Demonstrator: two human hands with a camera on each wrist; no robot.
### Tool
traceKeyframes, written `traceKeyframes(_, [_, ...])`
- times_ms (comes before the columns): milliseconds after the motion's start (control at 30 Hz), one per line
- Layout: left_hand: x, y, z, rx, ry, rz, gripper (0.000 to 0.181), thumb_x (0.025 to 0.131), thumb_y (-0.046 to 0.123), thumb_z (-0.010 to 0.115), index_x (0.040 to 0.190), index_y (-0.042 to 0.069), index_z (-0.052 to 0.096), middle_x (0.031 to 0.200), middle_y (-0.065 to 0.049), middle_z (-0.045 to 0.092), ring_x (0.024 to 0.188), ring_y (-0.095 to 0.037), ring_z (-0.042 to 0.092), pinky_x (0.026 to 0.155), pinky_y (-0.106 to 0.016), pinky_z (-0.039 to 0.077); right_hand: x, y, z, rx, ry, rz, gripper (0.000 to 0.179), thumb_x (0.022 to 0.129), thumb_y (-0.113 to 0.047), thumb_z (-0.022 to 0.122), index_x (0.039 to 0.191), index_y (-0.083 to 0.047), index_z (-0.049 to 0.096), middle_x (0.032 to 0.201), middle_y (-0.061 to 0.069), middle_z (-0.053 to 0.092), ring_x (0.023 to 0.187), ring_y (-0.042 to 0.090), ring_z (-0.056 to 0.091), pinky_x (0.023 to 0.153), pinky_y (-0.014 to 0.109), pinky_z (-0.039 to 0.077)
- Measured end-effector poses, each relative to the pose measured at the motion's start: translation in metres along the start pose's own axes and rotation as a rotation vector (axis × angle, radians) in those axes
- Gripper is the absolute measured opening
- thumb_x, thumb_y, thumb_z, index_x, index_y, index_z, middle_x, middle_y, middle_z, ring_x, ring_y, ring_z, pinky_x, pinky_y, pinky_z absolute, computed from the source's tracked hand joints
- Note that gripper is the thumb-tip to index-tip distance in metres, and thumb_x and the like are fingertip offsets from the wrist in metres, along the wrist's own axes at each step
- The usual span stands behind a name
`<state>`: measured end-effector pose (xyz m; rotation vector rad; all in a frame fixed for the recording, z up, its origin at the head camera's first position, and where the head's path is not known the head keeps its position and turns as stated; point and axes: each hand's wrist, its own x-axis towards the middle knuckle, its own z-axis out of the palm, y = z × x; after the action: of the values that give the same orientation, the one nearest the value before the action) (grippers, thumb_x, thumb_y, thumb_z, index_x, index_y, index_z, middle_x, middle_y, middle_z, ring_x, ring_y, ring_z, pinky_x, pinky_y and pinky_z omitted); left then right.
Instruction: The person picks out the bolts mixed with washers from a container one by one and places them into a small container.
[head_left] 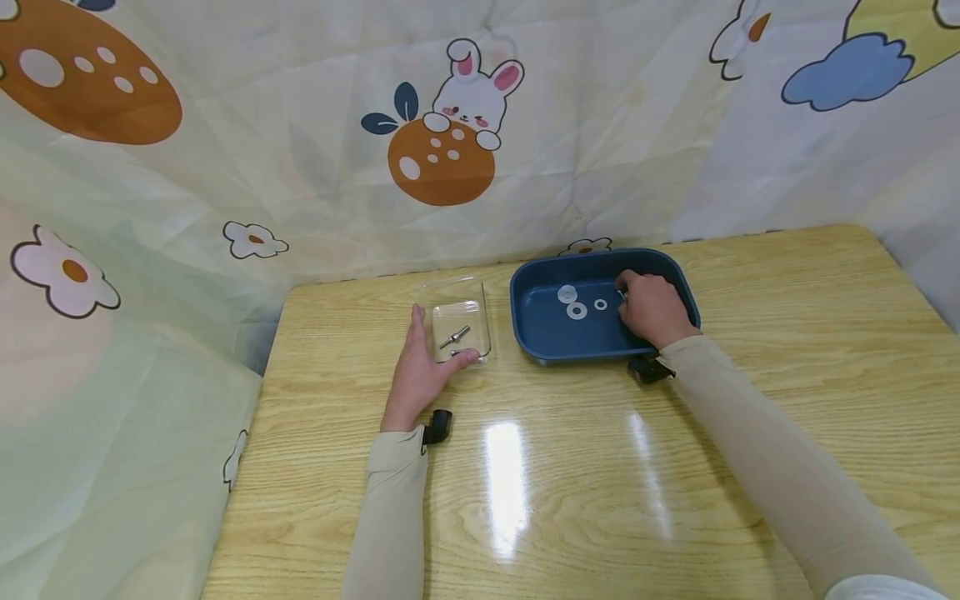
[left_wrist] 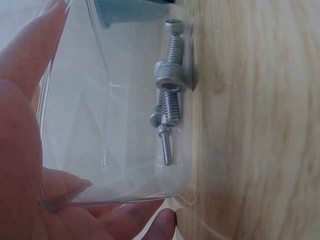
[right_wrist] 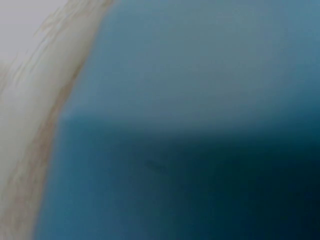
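Observation:
My left hand [head_left: 420,373] grips the near left side of a clear plastic box [head_left: 459,312], thumb at the front and fingers along the left wall. Several silver socket-head bolts [left_wrist: 170,75] lie together on the box's bottom in the left wrist view. My right hand [head_left: 654,310] reaches into a dark blue tray [head_left: 585,357], at its right part. Between its thumb and curled fingers shows the end of a small silver bolt [head_left: 622,294], mostly hidden by the hand. To its left, a few flat washers [head_left: 577,311] lie on the tray's bottom.
Box and tray stand side by side on a wood-grain table [head_left: 570,467], with a narrow gap between them. A printed cloth [head_left: 315,167] hangs right behind the table's back edge. The right wrist view is mostly filled by the blurred tray wall [right_wrist: 150,170].

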<state>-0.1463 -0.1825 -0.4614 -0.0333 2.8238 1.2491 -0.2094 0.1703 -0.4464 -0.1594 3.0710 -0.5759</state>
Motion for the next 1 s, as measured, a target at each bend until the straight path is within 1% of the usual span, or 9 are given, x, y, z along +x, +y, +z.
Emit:
traceKeyframes(233, [0.001, 0.000, 0.000, 0.001, -0.003, -0.001, 0.124, 0.065, 0.069, 0.067, 0.149, 0.020, -0.009, 0.155, 0.004, 0.005, 0.140, -0.023, 0.008, 0.111, -0.046, 0.017, 0.000, 0.000, 0.000, -0.004, 0.015, -0.004, 0.030, 0.082, -0.004, 0.056, 0.111, 0.002, 0.058, 0.084, 0.024, 0.062, 0.059, 0.030, 0.055, 0.055, 0.045, 0.046])
traceKeyframes(467, [0.000, 0.001, 0.000, -0.010, 0.005, -0.003, 0.122, 0.066, 0.065, 0.070, 0.149, 0.019, -0.007, 0.155, 0.004, 0.007, 0.140, -0.021, 0.008, 0.111, -0.045, 0.017, -0.002, -0.002, -0.002, -0.006, 0.054, -0.024, 0.029, 0.082, -0.004, 0.055, 0.110, 0.001, 0.058, 0.087, 0.024, 0.060, 0.071, 0.034, 0.055, 0.063, 0.048, 0.046])
traceKeyframes(600, [0.000, 0.001, -0.001, -0.008, 0.004, 0.001, 0.122, 0.066, 0.066, 0.069, 0.149, 0.021, -0.008, 0.155, 0.004, 0.007, 0.140, -0.021, 0.008, 0.111, -0.046, 0.017, -0.003, -0.003, -0.003, -0.008, 0.086, -0.037, 0.028, 0.081, -0.003, 0.056, 0.109, 0.000, 0.058, 0.088, 0.023, 0.059, 0.073, 0.035, 0.055, 0.065, 0.049, 0.046])
traceKeyframes(800, [0.000, 0.001, -0.001, -0.003, -0.002, -0.009, 0.122, 0.066, 0.066, 0.069, 0.148, 0.024, -0.011, 0.155, 0.004, 0.004, 0.140, -0.022, 0.007, 0.111, -0.045, 0.017, -0.004, -0.006, -0.006, -0.012, 0.127, -0.071, 0.028, 0.080, -0.003, 0.056, 0.108, 0.000, 0.058, 0.084, 0.021, 0.059, 0.070, 0.033, 0.054, 0.063, 0.047, 0.046])
traceKeyframes(1000, [0.000, 0.000, 0.000, 0.008, -0.003, -0.010, 0.122, 0.066, 0.066, 0.068, 0.149, 0.022, -0.010, 0.155, 0.004, 0.004, 0.140, -0.024, 0.008, 0.110, -0.047, 0.017, -0.006, -0.010, -0.007, -0.004, 0.141, -0.092, 0.029, 0.080, -0.003, 0.056, 0.109, 0.000, 0.059, 0.079, 0.017, 0.058, 0.069, 0.031, 0.053, 0.062, 0.046, 0.045])
